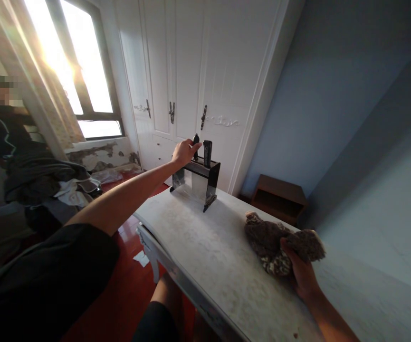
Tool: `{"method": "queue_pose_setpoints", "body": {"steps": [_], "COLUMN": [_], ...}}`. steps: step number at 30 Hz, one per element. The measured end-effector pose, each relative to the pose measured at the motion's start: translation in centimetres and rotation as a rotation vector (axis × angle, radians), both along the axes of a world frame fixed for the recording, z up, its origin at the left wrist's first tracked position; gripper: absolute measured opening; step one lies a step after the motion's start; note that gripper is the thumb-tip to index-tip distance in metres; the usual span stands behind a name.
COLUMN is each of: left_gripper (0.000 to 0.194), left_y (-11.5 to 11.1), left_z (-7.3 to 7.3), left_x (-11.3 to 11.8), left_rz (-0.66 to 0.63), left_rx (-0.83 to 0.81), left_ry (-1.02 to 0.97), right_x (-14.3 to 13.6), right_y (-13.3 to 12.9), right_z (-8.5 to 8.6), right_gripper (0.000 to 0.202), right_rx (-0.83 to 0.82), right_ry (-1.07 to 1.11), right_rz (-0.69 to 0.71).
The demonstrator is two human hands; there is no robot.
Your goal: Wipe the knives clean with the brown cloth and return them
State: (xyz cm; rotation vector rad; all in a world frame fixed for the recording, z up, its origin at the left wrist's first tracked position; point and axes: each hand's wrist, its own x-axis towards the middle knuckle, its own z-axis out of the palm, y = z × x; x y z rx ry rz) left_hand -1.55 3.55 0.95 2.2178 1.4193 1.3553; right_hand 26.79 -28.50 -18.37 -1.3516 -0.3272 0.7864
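Note:
My left hand (pixel 184 153) reaches to the far end of the pale table, its fingers closed around a black handle (pixel 195 139). The handle stands up from a knife holder (pixel 212 178) with a black frame and see-through sides. A second, thicker black handle (pixel 207 153) rises beside it, apart from my fingers. In my right hand (pixel 300 270) is a bunched brown, fuzzy cloth (pixel 267 237), with the thumb pressed on top of it. The cloth is over the right side of the table, and part of my fingers is hidden beneath it.
The white table (pixel 205 251) has a raised edge along its left side. Behind it stand a white wardrobe (pixel 234 71) and a low brown cabinet (pixel 280 192). A person (pixel 2 114) in dark clothes is at the left, near a heap of clothes (pixel 48 178) and the window.

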Motion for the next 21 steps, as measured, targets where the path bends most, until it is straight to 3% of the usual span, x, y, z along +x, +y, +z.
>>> {"method": "queue_pose_setpoints", "body": {"steps": [8,14,21], "left_gripper": [0.027,0.025,0.025], "left_y": [-0.7,-1.2,-1.7], "left_z": [-1.6,-1.8,-2.1], "left_x": [-0.6,-0.7,-0.7], "left_rz": [0.032,0.084,0.064], "left_rx": [-0.043,-0.050,-0.051], "left_ry": [0.080,0.155,0.087], "right_x": [0.1,0.2,-0.2], "right_y": [0.0,0.0,0.0], "right_z": [-0.1,-0.4,0.0], "right_gripper": [0.066,0.067,0.062], "right_rx": [-0.014,0.035,0.066], "right_ry": [0.002,-0.015,0.013], "right_rz": [-0.004,0.019,0.005]}}
